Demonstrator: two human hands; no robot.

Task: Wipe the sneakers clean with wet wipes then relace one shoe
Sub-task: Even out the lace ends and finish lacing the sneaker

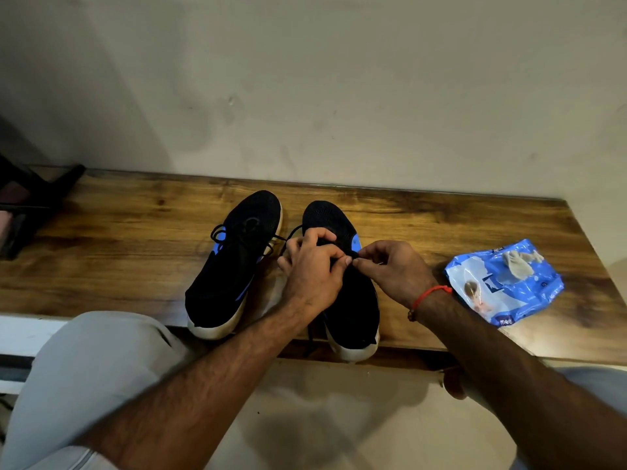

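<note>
Both hands work at the right sneaker (353, 300) on the wooden shelf (135, 252): left hand (314, 266) and right hand (393, 266) each pinch its black lace (295, 232). Relacing looks underway; wiping seems finished (a used wipe (519, 262) lies on the wet-wipes pack (502, 293)).

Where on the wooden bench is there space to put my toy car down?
The biggest bare stretch of the bench lies left of the left shoe, reaching to the dark thing at the far left end. A smaller patch sits behind the wipes pack, by the wall. It is crowded in the middle, where the left hand and right hand work the lace on the right shoe.
</note>
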